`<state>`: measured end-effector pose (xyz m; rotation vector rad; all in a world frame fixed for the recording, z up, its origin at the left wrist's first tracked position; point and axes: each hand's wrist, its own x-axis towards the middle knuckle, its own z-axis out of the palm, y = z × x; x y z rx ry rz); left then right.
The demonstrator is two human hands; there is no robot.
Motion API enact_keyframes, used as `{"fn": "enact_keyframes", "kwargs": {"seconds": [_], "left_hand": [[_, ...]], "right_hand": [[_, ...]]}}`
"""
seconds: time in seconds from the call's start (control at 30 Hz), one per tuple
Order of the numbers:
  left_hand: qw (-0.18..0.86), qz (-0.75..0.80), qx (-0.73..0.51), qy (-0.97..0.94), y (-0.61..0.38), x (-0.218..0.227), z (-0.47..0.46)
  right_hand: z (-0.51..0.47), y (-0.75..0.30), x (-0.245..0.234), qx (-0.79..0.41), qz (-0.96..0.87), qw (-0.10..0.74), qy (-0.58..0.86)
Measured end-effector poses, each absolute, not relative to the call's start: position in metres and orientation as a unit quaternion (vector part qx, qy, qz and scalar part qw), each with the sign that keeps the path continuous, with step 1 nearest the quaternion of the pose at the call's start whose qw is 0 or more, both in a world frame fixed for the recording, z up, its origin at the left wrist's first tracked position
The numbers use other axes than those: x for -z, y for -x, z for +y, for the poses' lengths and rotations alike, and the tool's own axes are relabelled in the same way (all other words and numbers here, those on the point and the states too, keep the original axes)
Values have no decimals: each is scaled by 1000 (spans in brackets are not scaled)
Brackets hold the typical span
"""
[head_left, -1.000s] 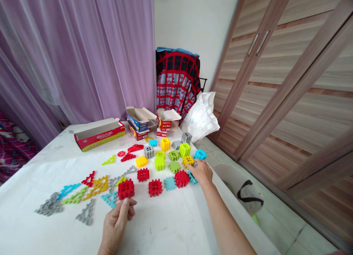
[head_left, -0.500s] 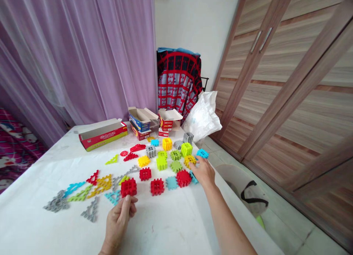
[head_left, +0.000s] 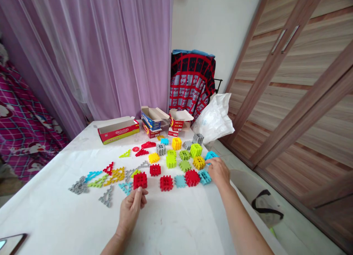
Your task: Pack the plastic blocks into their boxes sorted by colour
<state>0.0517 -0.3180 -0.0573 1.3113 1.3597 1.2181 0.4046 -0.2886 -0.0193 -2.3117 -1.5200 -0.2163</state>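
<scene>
My left hand (head_left: 132, 207) is closed on a red square block (head_left: 140, 180) with notched edges, its thumb at the near side. Its other fingers are partly hidden under the thumb. At the table's right side, my right hand (head_left: 219, 171) reaches out, fingers extended and slightly bent. The fingertips are by a yellow block stack (head_left: 199, 162) and a blue block (head_left: 211, 156); whether they touch is unclear. Just below them lies another blue block (head_left: 204, 177). Beside it are a red block stack (head_left: 192, 177), a light blue flat piece (head_left: 180, 181) and another red block (head_left: 166, 183).
Triangular lattice pieces in several colours, such as a yellow one (head_left: 115, 176), lie to the left. Opened boxes, including a long red box (head_left: 118, 131), stand at the back. A white plastic bag (head_left: 213, 117) is behind the blocks. A phone-like object (head_left: 17, 242) sits lower left.
The view has turned left, so everything appears further right. My right hand has drawn back slightly from the yellow stack, exposing more of the near blue block. My left hand keeps the red block.
</scene>
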Motion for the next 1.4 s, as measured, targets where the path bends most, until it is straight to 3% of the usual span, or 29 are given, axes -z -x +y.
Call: {"fn": "enact_keyframes", "kwargs": {"seconds": [0.33,1.4], "left_hand": [[419,550,-480,-540,-49,61,-318],[412,544,-477,-554,-50,57,-319]], "right_hand": [[-273,-397,14,60,-610,119,781],[-268,-400,10,32,-637,110,762]]}}
